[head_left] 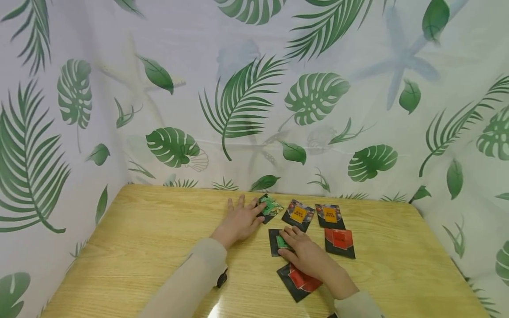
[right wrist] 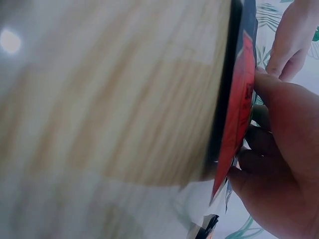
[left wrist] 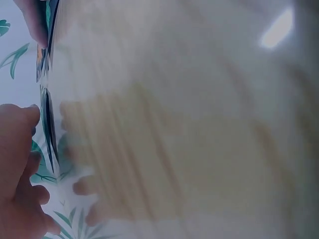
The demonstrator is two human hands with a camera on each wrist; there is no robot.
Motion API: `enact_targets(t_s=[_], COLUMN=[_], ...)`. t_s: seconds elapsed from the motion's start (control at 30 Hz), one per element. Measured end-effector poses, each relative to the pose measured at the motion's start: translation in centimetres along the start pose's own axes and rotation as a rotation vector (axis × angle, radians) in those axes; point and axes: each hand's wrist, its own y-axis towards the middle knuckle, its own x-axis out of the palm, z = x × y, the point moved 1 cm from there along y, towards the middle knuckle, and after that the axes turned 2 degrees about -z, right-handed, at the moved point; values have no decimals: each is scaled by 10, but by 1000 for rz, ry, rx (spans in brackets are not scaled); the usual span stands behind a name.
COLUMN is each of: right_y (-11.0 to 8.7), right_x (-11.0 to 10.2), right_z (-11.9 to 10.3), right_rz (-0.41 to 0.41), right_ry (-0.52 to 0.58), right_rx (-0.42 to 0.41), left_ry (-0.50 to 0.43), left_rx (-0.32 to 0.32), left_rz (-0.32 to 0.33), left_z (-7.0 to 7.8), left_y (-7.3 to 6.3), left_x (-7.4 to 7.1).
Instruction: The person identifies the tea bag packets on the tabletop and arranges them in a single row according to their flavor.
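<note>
Several small flat packets lie on the wooden table. My left hand (head_left: 240, 221) is spread palm down, its fingertips touching the left edge of a green-labelled packet (head_left: 274, 206) at the back. In the left wrist view, the left hand (left wrist: 20, 169) is beside that packet's thin dark edge (left wrist: 48, 129). My right hand (head_left: 308, 254) rests its fingers on a second green-labelled packet (head_left: 274, 243), covering its right part. Under the right wrist lies a red-labelled packet (head_left: 294, 287), partly hidden; this red packet (right wrist: 237, 109) also shows in the right wrist view.
Two yellow-labelled packets (head_left: 298, 215) stand in the back row to the right of the left hand. Another red-labelled packet (head_left: 339, 243) lies below the rightmost one. A leaf-print cloth (head_left: 254, 168) hangs along the table's back and sides.
</note>
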Motion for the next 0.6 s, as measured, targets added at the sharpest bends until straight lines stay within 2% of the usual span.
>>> enact_targets(t_s=[0.33, 0.6], right_y=[1, -2], right_x=[3, 1], right_z=[-1, 1], right_rz=[-4, -7], right_ry=[11, 2], right_rx=[10, 44], left_ry=[58, 46], left_rx=[-22, -65], left_rz=[-33, -31], left_z=[5, 4], left_y=[12, 11], left_x=[1, 0])
